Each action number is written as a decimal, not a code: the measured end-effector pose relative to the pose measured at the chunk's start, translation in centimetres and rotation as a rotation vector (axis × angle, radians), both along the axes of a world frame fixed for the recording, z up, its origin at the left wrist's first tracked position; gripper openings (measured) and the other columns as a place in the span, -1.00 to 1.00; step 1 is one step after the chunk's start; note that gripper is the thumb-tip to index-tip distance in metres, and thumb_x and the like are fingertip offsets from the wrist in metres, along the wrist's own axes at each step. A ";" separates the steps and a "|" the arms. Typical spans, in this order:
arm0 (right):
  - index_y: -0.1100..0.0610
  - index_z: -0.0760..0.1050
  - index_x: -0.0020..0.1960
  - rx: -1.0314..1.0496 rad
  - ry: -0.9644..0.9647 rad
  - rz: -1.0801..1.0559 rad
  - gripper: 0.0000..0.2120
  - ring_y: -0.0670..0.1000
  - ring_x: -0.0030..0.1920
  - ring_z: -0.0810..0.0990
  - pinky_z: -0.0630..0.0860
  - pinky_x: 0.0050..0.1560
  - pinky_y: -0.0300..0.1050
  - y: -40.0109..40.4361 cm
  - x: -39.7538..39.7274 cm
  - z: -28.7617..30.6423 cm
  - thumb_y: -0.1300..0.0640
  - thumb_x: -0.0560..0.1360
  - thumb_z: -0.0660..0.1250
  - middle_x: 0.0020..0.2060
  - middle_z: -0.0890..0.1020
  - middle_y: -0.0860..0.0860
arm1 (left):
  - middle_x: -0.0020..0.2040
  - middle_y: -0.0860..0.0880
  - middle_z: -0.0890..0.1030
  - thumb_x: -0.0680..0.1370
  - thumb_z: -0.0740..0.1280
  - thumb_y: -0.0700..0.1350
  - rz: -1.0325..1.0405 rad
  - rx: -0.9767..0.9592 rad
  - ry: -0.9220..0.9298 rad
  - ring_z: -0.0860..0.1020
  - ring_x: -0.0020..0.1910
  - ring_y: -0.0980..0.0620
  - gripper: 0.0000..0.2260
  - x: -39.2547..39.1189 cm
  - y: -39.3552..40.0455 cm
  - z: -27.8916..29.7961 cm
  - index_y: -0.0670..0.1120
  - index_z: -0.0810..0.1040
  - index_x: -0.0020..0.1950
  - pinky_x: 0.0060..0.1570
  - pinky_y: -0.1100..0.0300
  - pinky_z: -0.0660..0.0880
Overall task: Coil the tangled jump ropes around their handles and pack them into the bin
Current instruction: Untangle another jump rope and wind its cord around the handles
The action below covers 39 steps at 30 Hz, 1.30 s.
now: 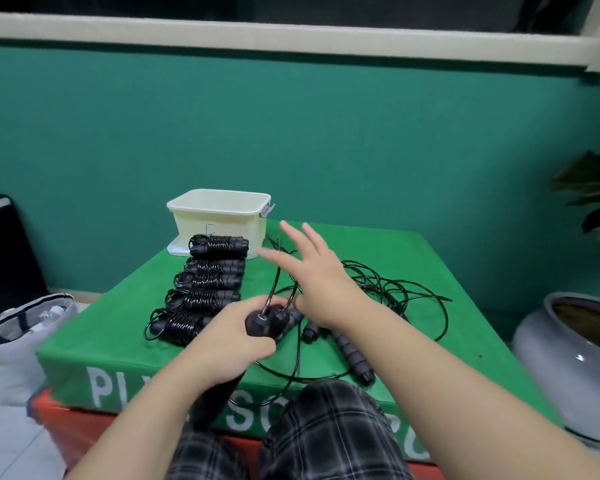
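green padded mat (430,258) against a teal wall carries a cream plastic bin (219,216) and five coiled black jump ropes (201,289) in a row. my left hand (229,341) clamps two black handles (267,322) together; my right hand (312,268) hovers with fingers spread over the tangled black cord (395,289).

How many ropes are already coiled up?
5, in a row on the green mat left of the hands, from the bin toward the near edge.

White "PL… SC…" on green mat (125,344)
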State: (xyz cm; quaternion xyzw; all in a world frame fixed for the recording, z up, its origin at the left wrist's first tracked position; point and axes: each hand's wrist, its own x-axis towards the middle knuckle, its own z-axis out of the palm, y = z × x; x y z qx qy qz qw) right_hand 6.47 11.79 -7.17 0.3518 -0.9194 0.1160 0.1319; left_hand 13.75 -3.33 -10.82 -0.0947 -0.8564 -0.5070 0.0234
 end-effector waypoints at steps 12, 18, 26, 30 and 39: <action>0.12 0.45 -0.01 -0.269 -0.091 -0.250 -0.87 0.08 -0.17 0.51 0.39 -0.20 -0.11 5.0 1.4 3.9 0.06 0.61 0.23 -0.13 0.63 0.08 | -0.11 -0.03 0.66 0.39 0.33 -0.39 0.341 0.682 0.382 0.64 -0.22 0.00 -0.65 4.1 -0.7 7.1 0.02 0.56 0.01 0.01 -0.06 0.54; 0.17 0.49 -0.04 -0.266 -0.211 -0.490 -0.79 -0.02 -0.39 0.39 0.26 -0.41 -0.15 10.9 0.7 2.8 0.12 0.65 0.13 -0.13 0.63 0.08 | -0.08 -0.05 0.66 0.49 0.22 -0.43 0.425 0.904 0.412 0.63 -0.21 -0.07 -0.75 4.9 -1.1 8.6 -0.09 0.53 -0.04 0.02 -0.12 0.57; 0.16 0.25 0.16 -0.653 -0.131 -0.505 -0.79 0.06 -0.35 0.45 0.47 -0.24 0.01 12.0 2.5 5.1 0.03 0.68 -0.02 -0.30 0.49 0.03 | -0.04 -0.15 0.65 0.51 0.30 -0.34 0.284 0.684 0.202 0.64 -0.18 -0.08 -0.83 5.2 1.5 8.2 -0.09 0.54 -0.04 -0.01 -0.10 0.54; 0.15 0.21 0.11 -0.502 0.032 -0.393 -0.84 0.04 -0.34 0.32 0.23 -0.31 -0.03 10.5 4.3 8.8 0.06 0.67 -0.01 -0.33 0.36 0.01 | 0.02 -0.19 0.64 0.51 0.36 -0.20 0.268 0.650 0.114 0.66 -0.19 -0.06 -0.79 4.8 3.0 7.2 -0.04 0.49 0.13 -0.16 0.07 0.57; 0.08 0.58 0.16 -0.112 0.318 -0.254 -0.81 0.13 0.04 0.46 0.38 -0.02 -0.01 11.0 4.6 9.7 0.16 0.59 0.27 -0.03 0.52 0.07 | 0.06 -0.16 0.62 0.49 0.41 -0.10 0.220 0.542 0.022 0.67 -0.14 -0.10 -0.70 5.2 4.1 5.9 0.01 0.45 0.19 0.02 -0.07 0.59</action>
